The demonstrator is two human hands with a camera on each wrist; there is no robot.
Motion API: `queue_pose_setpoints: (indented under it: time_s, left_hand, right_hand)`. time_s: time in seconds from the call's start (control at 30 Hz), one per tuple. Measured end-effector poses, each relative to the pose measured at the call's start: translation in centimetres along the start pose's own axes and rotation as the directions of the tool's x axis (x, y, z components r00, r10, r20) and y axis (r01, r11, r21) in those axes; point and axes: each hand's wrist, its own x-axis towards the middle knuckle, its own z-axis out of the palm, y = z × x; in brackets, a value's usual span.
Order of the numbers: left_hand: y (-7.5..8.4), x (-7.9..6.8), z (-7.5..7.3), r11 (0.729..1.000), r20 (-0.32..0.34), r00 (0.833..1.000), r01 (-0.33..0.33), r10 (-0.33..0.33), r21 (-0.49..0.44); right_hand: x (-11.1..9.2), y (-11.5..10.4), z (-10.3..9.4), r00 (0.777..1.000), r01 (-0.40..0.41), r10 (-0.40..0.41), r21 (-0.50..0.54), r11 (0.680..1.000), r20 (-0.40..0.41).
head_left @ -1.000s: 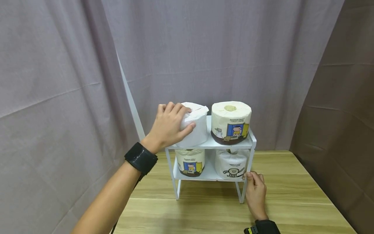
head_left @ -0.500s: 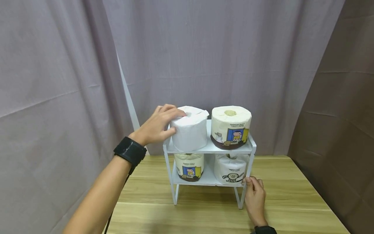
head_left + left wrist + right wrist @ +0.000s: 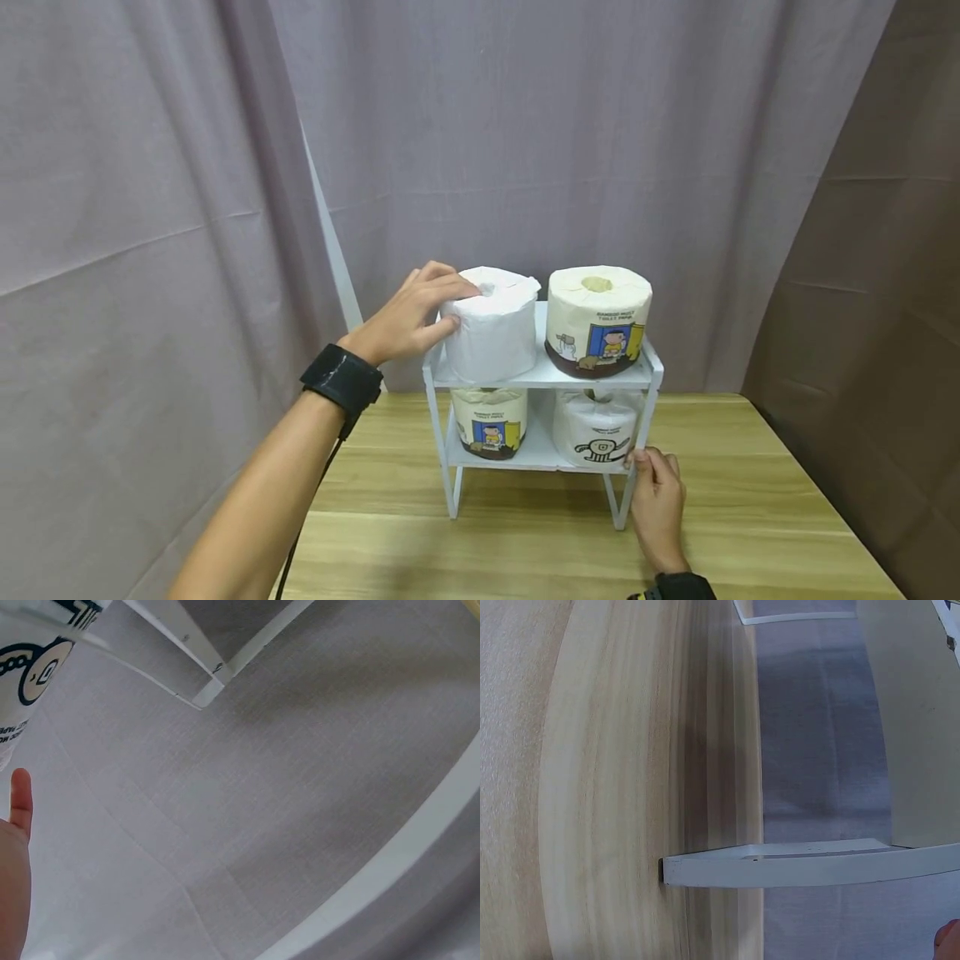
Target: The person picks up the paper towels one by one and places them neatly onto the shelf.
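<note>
A plain white side of a toilet paper roll [image 3: 491, 342] faces forward on the rack's upper left. My left hand [image 3: 408, 312] holds this roll from the left, fingertips at its core hole, thumb [image 3: 21, 799] against the side. In the left wrist view its printed face [image 3: 37, 675] shows beside the thumb. My right hand [image 3: 658, 500] pinches the lower right front post of the small white rack [image 3: 540, 454]. Right of the held roll stands a cream toilet paper roll [image 3: 597, 321] with a cartoon print.
On the lower shelf sit another cream roll [image 3: 490, 425] at left and a white roll with a dog drawing [image 3: 597, 429] at right. The rack stands on a wood-grain table [image 3: 540, 558]. Grey curtains [image 3: 540, 142] hang behind and at the left, a brown one [image 3: 877, 292] at the right.
My left hand has drawn back left along the white roll, so more of its front shows. The rolls keep their places on the rack, and my right hand stays at the post.
</note>
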Motion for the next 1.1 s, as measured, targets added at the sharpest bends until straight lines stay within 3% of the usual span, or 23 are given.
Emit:
queue_pose_setpoints:
  time_s: [0.2,0.57,0.83,1.1]
  left_hand:
    - [0.4,0.6,0.2,1.0,0.017,1.0,0.016,-0.016,0.02]
    - [2.6,1.7,0.4,0.976,-0.002,0.998,0.064,-0.065,0.207]
    - [4.4,2.2,1.8,0.935,-0.121,0.984,0.165,-0.133,0.313]
    - [5.3,1.9,3.8,0.904,-0.269,0.94,0.292,-0.21,0.314]
  right_hand:
    - [0.2,0.4,0.1,1.0,-0.008,0.008,-0.006,1.0,0.002]
    - [0.3,0.7,0.0,1.0,0.018,-0.018,-0.01,1.0,-0.006]
    - [0.5,0.5,0.1,1.0,0.01,-0.01,-0.019,1.0,0.0]
    - [0.4,0.1,0.4,1.0,0.023,-0.023,0.006,1.0,0.01]
